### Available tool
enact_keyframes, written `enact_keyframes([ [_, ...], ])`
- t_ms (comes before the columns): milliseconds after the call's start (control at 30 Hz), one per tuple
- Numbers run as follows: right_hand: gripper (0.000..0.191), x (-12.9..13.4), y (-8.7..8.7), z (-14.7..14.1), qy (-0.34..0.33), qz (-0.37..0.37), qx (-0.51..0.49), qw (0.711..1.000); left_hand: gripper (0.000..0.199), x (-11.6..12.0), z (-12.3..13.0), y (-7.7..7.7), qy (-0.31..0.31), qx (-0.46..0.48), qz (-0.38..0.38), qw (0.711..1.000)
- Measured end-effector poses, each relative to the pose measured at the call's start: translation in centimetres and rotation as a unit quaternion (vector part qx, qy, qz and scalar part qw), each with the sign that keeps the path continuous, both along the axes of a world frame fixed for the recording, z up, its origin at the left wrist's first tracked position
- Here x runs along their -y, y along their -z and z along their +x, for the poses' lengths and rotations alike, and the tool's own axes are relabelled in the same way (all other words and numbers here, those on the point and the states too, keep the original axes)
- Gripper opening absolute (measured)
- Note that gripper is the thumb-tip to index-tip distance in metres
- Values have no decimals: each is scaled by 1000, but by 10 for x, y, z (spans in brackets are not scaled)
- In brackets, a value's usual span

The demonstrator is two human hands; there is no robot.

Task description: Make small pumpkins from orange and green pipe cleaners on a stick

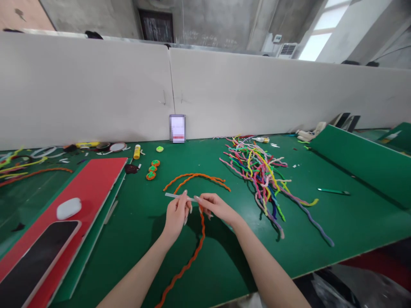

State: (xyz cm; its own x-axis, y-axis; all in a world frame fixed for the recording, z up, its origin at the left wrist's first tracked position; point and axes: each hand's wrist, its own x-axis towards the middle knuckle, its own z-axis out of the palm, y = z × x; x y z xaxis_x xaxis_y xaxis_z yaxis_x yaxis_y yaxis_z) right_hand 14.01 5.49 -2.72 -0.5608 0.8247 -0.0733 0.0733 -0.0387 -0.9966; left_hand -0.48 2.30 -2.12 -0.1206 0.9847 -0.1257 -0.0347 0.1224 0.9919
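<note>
A thin whitish strip (171,195) runs between my two hands over the green table. The fingers of my left hand (176,215) are closed on the strip near its middle. My right hand (215,207) pinches the strip's right end together with the top of a wavy orange pipe cleaner (203,231), which hangs from the fingers and trails toward the front edge. Just beyond my hands lie two curved orange pipe cleaners (199,175). Farther left are three small orange coils with green centres (153,169), set in a row.
A tangle of coloured pipe cleaners (260,167) spreads to the right, with a green craft knife (334,191) beyond. At left, a red board (93,188) carries a white case (69,208) and a phone (41,261). A yellow glue stick (137,152) and a lit screen (177,128) stand behind.
</note>
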Motion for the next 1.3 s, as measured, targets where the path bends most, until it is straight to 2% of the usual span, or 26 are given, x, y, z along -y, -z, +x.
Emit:
enact_keyframes([
  [167, 37, 1, -1, -2, 32, 27, 4, 999, 42, 0, -1, 0, -6, 11, 3, 1000],
  [267, 35, 3, -2, -4, 37, 1, -18, 999, 43, -1, -2, 0, -6, 20, 1, 1000],
  [467, 37, 5, 0, -4, -18, -67, -61, 996, 43, 1, -1, -1, 5, 33, -7, 999],
  [633, 33, 4, 5, -6, 17, -110, -113, 987, 41, -1, -1, 4, 18, 25, 2, 1000],
  [800, 30, 3, 5, -9, 58, -117, -164, 978, 32, -7, -2, 7, 99, -15, 12, 995],
  [1000, 31, 2, 2, -7, 63, -106, -186, 975, 34, -1, -7, -11, 250, 62, -73, 963],
  [1100, 31, 1, 1, -5, 84, -82, -181, 976, 28, 2, -7, -17, 264, 107, -84, 955],
  [1200, 28, 1, 1, -4, 98, -80, -187, 974, 26, 2, -6, -15, 264, 139, -89, 950],
  [1300, 24, 2, 1, -1, 73, -104, -211, 969, 28, 0, -8, -10, 256, 164, -80, 949],
])
